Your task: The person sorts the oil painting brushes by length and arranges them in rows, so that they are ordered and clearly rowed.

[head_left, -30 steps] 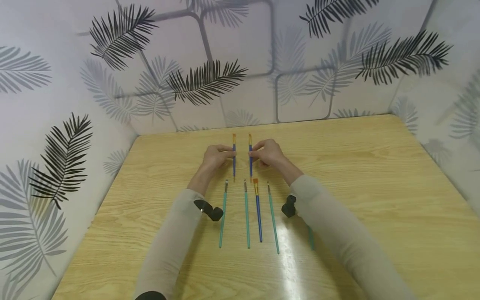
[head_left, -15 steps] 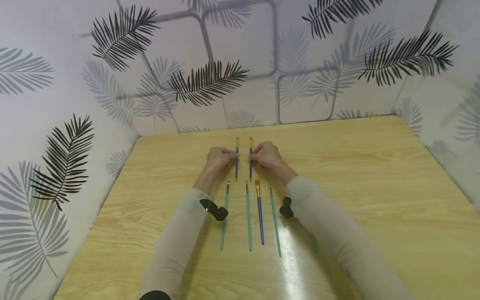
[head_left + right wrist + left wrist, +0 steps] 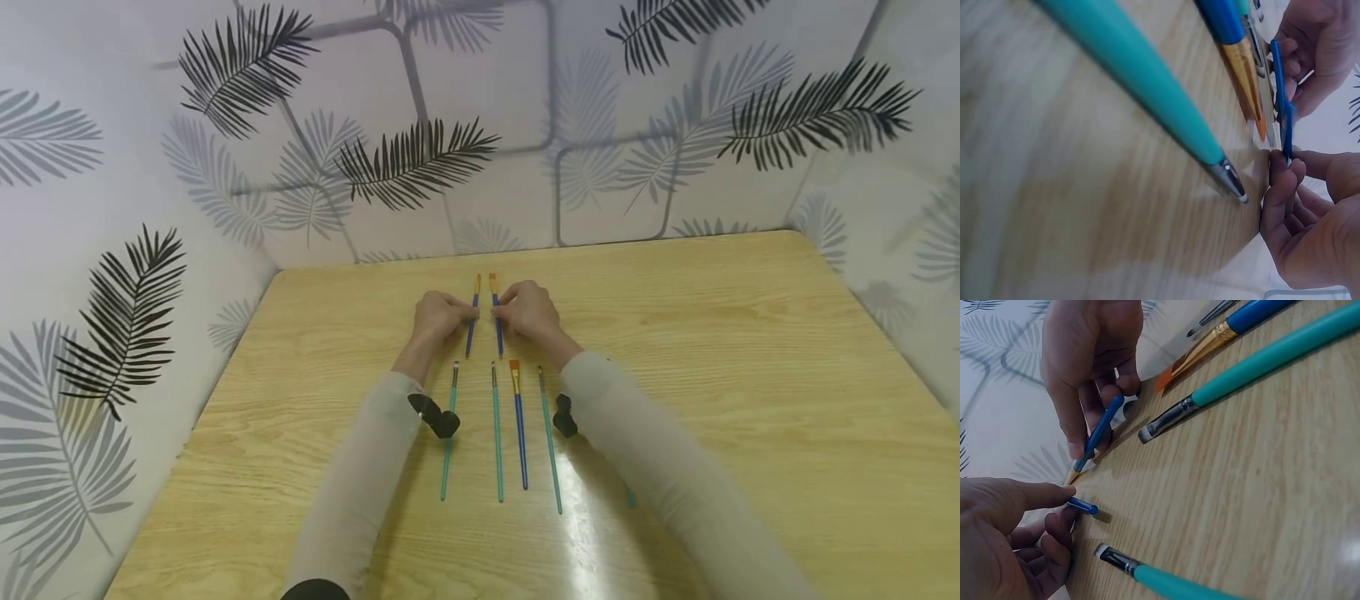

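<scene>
Near the back of the table, my left hand (image 3: 441,315) pinches a slim blue paintbrush (image 3: 471,330) with a gold ferrule. Close on its right, my right hand (image 3: 529,308) pinches a second blue paintbrush (image 3: 498,332) between thumb and fingers. Both brushes point bristles-away, their tips leaning toward each other with a small gap between. In the left wrist view, the left thumb and fingers (image 3: 1041,495) close on one blue handle, and the right hand (image 3: 1088,369) grips the other (image 3: 1100,428). The right wrist view has the two handles overlapping.
Nearer me lies a row of brushes: a teal brush (image 3: 447,450), another teal brush (image 3: 497,442), a wide blue brush (image 3: 521,433) and a teal brush (image 3: 551,446). One more teal handle (image 3: 630,497) is mostly under the right sleeve. A leaf-patterned wall (image 3: 510,200) borders the table's back edge.
The two held brushes have come closer together and tilted, so their bristle ends lean toward each other. Both hands keep their pinch; the row of brushes lies as before.
</scene>
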The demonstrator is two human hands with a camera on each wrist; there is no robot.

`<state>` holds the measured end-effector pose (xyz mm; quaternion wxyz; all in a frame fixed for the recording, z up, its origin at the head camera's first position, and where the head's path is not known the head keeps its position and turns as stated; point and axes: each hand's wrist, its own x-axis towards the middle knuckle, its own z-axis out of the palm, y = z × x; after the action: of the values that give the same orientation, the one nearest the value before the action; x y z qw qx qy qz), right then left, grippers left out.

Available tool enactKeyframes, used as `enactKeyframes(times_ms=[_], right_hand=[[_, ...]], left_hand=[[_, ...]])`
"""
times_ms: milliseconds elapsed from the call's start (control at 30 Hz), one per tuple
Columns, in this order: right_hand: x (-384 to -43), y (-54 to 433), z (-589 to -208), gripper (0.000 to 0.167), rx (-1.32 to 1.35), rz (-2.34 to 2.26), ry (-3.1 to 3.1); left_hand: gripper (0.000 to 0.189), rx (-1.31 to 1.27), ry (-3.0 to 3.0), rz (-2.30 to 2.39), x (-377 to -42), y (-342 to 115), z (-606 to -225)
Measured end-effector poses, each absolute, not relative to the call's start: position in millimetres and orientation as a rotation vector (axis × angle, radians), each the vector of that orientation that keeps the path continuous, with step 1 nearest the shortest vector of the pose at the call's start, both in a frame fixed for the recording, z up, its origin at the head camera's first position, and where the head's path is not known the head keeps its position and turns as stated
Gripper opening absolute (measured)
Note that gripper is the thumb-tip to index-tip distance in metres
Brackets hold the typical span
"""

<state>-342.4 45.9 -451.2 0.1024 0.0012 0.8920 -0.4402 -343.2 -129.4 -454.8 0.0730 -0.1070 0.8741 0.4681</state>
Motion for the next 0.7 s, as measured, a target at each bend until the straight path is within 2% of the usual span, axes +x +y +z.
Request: enactKeyframes(times_ms=[700], right_hand=[[-340.9,37.2,-452.9,0.021,0.067,-1.129,2.753]], left_hand=[[0.019,-0.278,2.733,1.241,-340.4,-125.1,-454.3]])
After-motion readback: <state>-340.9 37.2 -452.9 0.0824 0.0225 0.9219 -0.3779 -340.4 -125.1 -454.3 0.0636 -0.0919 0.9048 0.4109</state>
